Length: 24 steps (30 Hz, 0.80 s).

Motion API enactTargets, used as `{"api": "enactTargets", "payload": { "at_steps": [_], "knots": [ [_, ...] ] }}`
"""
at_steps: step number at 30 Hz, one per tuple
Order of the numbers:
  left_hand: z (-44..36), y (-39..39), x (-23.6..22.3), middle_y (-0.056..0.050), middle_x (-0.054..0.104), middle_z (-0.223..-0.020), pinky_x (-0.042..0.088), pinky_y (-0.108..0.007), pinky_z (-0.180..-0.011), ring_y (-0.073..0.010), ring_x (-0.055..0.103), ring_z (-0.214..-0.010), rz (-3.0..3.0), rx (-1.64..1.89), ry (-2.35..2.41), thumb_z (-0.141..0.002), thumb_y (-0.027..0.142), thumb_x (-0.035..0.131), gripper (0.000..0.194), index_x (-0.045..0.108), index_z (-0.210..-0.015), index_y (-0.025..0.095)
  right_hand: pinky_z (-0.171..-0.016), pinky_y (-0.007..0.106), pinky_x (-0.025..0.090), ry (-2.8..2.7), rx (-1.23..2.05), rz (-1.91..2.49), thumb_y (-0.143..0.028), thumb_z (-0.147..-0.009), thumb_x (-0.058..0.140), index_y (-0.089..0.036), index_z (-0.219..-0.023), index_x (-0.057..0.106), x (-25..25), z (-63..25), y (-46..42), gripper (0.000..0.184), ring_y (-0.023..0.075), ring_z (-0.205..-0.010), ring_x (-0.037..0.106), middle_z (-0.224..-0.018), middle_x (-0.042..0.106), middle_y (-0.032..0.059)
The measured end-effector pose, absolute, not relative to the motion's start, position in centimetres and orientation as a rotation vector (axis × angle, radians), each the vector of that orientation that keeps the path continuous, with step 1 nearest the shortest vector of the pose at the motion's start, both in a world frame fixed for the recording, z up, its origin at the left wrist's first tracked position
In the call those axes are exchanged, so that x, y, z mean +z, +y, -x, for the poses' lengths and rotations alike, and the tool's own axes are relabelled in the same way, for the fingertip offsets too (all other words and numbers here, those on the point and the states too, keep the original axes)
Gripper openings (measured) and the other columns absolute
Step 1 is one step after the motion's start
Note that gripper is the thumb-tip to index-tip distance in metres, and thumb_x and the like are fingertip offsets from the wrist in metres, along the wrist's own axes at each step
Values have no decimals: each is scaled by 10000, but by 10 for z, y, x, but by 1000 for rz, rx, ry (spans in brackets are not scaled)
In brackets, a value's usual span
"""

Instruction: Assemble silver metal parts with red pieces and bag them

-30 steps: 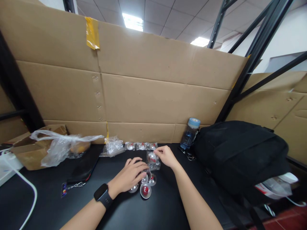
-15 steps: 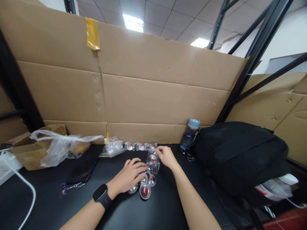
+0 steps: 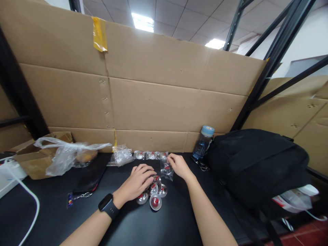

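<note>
While a cardboard partition backs the black tabletop, black backpack at right, left hand bent over loose red-centred metal cups, its grip unclear, right hand pinched on a clear plastic bag just beyond them, three bagged cups lined up farther back.

Discs on table, packets in row behind, bottle left of backpack

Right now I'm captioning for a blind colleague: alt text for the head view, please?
The right hand pinches a clear packet over a black table; the left hand partly covers round silvery pieces with red centres. Three more packets lie in a row behind.
</note>
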<state>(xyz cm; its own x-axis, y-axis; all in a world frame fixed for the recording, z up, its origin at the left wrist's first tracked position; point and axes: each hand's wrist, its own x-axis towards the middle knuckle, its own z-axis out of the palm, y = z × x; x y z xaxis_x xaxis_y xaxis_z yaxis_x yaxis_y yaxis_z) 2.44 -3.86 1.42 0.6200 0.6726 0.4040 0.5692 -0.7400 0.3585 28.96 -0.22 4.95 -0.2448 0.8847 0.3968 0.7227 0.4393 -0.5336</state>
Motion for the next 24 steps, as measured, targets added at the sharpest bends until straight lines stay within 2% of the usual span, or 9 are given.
{"api": "enactTargets", "payload": {
  "at_steps": [16,21,24],
  "knots": [
    [-21,-34,7,-26,641,-1264,377,-421,-1005,-231,497,-1226,-2560,859,1055,-1052,385,409,294,648,-1214,328,-655,249,397,-1932,312,1186,-311,-991,490,-194,-860,679,57,-287,-6,258,155,-672,594,-758,688,18],
    [-21,-34,9,-59,615,-1293,389,-423,-1013,-238,507,-1237,-2624,958,1088,-1034,297,434,296,619,-1265,299,-687,278,431,-1745,250,1130,-407,-982,512,-191,-845,688,58,-277,-8,310,173,-715,587,-778,667,46],
    [-22,-33,9,-84,580,-1360,386,-438,-1014,-271,478,-1287,-2716,1065,1175,-990,235,495,353,595,-1322,298,-645,287,464,-1504,479,1081,-511,-948,538,-193,-870,670,50,-261,-7,353,188,-725,617,-816,676,67]
  ]
}}
